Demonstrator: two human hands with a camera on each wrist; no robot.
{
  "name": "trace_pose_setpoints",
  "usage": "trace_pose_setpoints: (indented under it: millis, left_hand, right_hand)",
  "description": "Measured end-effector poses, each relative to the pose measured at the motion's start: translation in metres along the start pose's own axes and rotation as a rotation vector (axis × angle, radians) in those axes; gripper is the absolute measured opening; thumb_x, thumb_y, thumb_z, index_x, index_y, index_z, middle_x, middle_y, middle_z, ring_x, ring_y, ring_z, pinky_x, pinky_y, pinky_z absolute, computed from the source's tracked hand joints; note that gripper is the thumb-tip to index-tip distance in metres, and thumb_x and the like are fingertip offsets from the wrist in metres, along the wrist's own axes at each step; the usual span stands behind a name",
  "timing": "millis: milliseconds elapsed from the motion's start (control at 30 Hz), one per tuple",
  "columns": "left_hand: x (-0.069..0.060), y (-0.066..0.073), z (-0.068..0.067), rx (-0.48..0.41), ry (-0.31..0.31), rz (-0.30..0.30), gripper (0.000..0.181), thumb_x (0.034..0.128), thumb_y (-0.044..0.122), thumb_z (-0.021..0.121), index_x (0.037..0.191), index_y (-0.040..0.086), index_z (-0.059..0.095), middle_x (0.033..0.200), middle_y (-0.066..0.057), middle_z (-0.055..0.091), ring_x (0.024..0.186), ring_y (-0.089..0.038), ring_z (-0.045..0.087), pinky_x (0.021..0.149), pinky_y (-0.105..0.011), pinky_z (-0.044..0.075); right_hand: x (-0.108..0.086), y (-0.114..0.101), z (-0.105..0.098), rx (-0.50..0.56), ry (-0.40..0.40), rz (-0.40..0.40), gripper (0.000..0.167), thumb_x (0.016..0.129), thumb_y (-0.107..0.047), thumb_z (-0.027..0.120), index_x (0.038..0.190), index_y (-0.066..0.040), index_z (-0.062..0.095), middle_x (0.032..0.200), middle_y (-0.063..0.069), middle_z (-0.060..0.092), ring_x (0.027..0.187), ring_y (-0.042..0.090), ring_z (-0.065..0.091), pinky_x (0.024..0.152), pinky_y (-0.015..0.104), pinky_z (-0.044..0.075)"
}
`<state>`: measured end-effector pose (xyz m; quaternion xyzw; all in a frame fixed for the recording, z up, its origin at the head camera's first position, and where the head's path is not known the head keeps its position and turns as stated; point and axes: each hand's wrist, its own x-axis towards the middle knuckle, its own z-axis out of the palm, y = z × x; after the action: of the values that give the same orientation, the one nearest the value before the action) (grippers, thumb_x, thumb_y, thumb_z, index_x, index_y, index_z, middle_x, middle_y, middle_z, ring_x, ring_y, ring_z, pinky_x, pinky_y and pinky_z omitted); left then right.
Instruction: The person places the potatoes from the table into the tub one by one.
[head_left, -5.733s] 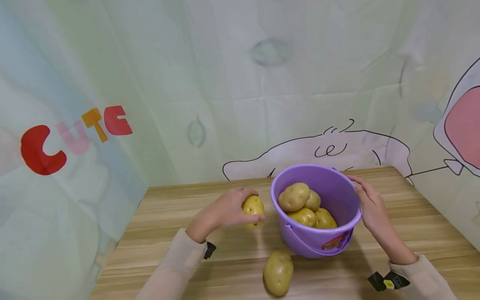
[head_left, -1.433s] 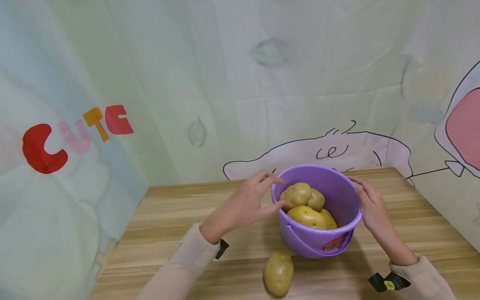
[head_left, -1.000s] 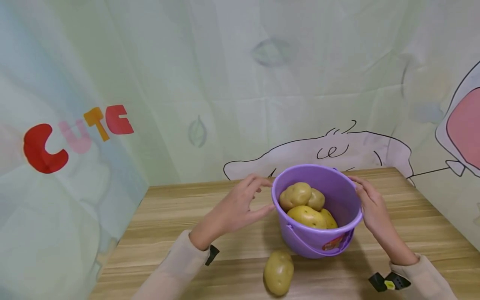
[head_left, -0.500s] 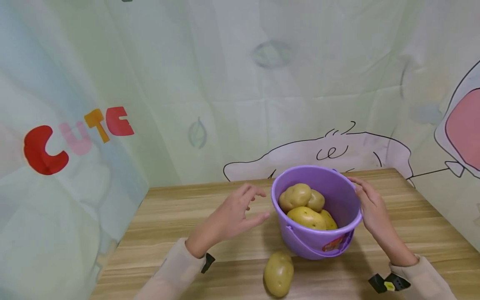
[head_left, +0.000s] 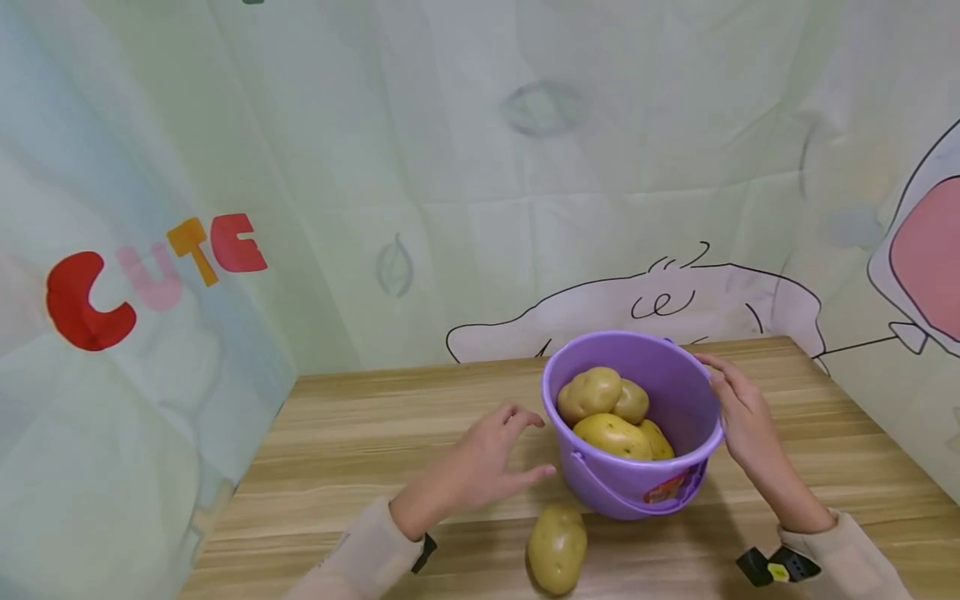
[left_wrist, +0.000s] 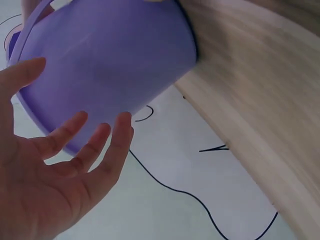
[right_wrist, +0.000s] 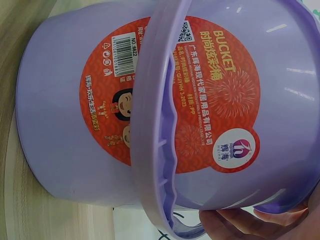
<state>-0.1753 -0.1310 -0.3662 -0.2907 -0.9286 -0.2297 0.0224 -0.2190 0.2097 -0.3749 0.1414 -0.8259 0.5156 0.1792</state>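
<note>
A purple bucket (head_left: 626, 479) stands on the table with several potatoes (head_left: 613, 436) in its left half. My right hand (head_left: 746, 421) holds the bucket's right side by the rim; in the right wrist view its fingers (right_wrist: 240, 224) lie under the rim. To the left of the bucket, my left hand (head_left: 480, 462) hovers with nothing in it, fingers loosely bent and thumb apart. One potato (head_left: 557, 554) lies on the table in front of the bucket, just below the left thumb. In the left wrist view the left palm (left_wrist: 55, 195) faces the bucket wall.
The wooden table (head_left: 360, 433) runs back to a printed cloth backdrop (head_left: 450, 167). The bucket's handle (right_wrist: 155, 125) hangs down over a red label (right_wrist: 220, 90) on its near side. A black strap fitting (head_left: 778, 567) sits on the right cuff.
The yellow potato that my left hand held is now in the bucket. That hand let go, drew back left, then lowered towards the loose potato. The right hand and bucket stayed put.
</note>
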Motion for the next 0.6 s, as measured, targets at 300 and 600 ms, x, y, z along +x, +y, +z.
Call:
trace_pose_setpoints:
  millis: [300,600]
  left_hand:
    - [-0.005,0.005,0.017,0.050,-0.041,-0.004,0.067,0.0922,0.060,0.060,0.138,0.011,0.053,0.126,-0.007,0.053,0.111,-0.020,0.055,0.093,-0.040,0.051]
    - [-0.007,0.010,0.031,0.098,-0.073,0.040,0.071,0.0930,0.057,0.061,0.139,0.004,0.052,0.128,-0.016,0.055,0.113,-0.027,0.057,0.096,-0.042,0.050]
  right_hand:
    - [0.000,0.001,0.000,-0.004,0.004,0.002,0.042,0.110,-0.019,0.033,0.138,0.005,0.052,0.131,0.028,0.056,0.100,-0.006,0.053,0.079,0.011,0.044]
    - [0.001,0.003,0.000,-0.012,0.009,0.004,0.041,0.109,-0.018,0.033,0.137,0.005,0.053,0.130,0.027,0.057,0.099,-0.008,0.052,0.079,0.010,0.044]
